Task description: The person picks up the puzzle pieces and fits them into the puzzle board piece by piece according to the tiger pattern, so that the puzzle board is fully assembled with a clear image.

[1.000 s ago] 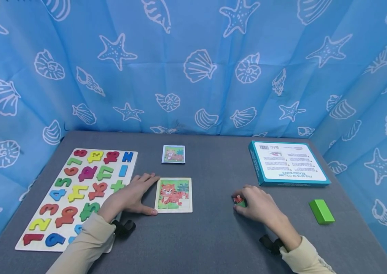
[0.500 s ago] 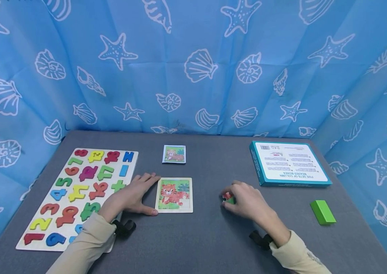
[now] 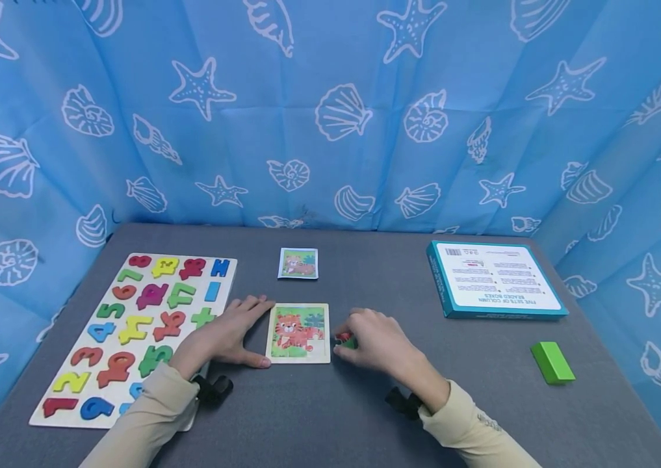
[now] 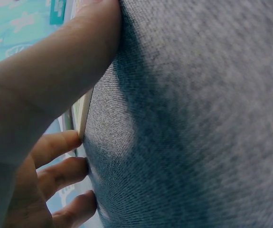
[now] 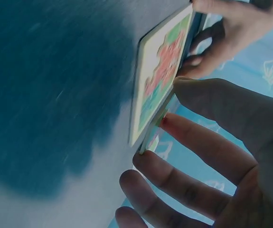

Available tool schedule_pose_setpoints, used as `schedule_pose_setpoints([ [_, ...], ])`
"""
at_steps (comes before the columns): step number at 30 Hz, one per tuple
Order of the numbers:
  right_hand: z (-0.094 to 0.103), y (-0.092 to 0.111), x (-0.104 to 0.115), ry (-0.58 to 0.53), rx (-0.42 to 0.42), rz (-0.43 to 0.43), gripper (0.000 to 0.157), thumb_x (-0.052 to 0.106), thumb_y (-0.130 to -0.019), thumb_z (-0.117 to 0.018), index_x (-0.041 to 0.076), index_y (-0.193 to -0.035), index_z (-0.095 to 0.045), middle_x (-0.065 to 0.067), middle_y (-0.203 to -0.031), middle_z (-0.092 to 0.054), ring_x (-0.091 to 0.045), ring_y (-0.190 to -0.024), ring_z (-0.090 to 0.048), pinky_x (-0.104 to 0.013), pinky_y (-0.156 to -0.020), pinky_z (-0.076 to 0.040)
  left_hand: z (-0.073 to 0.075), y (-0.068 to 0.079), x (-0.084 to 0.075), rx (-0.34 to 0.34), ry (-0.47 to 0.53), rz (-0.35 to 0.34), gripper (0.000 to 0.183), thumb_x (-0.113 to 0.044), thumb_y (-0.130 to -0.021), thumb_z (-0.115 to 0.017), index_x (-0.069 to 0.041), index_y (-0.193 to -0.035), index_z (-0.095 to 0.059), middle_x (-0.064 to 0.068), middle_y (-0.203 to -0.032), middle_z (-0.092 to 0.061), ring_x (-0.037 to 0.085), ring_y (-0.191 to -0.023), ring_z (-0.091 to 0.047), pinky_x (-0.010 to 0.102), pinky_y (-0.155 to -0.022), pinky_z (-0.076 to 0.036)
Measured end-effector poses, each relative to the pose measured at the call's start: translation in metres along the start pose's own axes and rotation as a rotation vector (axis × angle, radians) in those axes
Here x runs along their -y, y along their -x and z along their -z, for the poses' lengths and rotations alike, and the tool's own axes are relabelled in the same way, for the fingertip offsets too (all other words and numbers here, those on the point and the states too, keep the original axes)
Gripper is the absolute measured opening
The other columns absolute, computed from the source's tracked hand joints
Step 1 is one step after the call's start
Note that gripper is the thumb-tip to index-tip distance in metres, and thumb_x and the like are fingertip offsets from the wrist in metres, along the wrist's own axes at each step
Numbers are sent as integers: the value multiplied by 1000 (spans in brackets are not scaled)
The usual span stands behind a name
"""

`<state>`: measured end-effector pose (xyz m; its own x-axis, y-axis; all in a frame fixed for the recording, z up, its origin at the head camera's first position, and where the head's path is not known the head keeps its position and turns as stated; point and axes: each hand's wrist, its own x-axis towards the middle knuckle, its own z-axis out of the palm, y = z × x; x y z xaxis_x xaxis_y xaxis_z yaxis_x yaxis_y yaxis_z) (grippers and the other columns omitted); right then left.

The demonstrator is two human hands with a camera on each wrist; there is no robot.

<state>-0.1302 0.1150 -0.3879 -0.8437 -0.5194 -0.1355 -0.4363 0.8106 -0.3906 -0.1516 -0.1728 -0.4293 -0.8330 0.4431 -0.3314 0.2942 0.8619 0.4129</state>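
A small square jigsaw puzzle [image 3: 295, 335] with a red tiger picture lies flat at the middle of the table. Its lower right corner shows a pale gap. My left hand [image 3: 226, 336] holds the puzzle's left edge, thumb by the near corner and index finger by the far one. Just off the right edge, my right hand [image 3: 375, 339] pinches a red and green puzzle piece [image 3: 346, 340] between thumb and fingers. The piece is seen nearly edge-on in the right wrist view, partly covered by fingertips.
A picture card [image 3: 298, 263] lies beyond the puzzle. On the left is a white board [image 3: 87, 344] of coloured numbers, partly under my left forearm. At right are a teal box [image 3: 496, 279] and a green block [image 3: 552, 363]. A blue curtain [image 3: 330, 117] closes the back.
My right hand has moved left across the table with the puzzle piece, up to the puzzle's right edge. The left hand and the puzzle have stayed put.
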Motion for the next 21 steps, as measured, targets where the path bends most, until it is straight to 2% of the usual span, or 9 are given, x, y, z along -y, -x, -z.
schedule_pose_setpoints([
  [3, -6, -6, 7, -6, 8, 52, 24, 20, -88, -80, 9, -108, -81, -6, -93, -73, -12, -69, -47, -21, -50, -30, 0, 0, 1, -4, 2, 1, 111, -59, -75, -85, -15, -161, -30, 21, -166, -30, 46, -149, -33, 68, -114, -37],
  [6, -13, -12, 13, -3, 21, 77, 22, 22, -88, -80, 10, -107, -81, -5, -97, -75, -10, -71, -49, -21, -51, -33, 0, 1, 1, -11, 5, -7, 111, -58, -76, -85, -13, -161, -30, 22, -166, -30, 47, -149, -32, 69, -114, -36],
  [14, -25, -21, 25, 86, -3, 81, 19, 30, -89, -79, 17, -103, -82, 1, -96, -75, -10, -79, -63, -22, -55, -44, 1, 3, 0, -19, 13, -20, 110, -57, -76, -85, -12, -160, -31, 23, -165, -31, 47, -149, -32, 68, -114, -36],
  [21, -29, -23, 28, 115, -17, 51, 25, 34, -88, -82, 18, -106, -81, 1, -95, -73, -11, -79, -62, -23, -55, -44, 1, 1, 0, -16, 8, -21, 109, -58, -76, -85, -12, -160, -31, 23, -165, -32, 46, -148, -33, 67, -114, -36],
])
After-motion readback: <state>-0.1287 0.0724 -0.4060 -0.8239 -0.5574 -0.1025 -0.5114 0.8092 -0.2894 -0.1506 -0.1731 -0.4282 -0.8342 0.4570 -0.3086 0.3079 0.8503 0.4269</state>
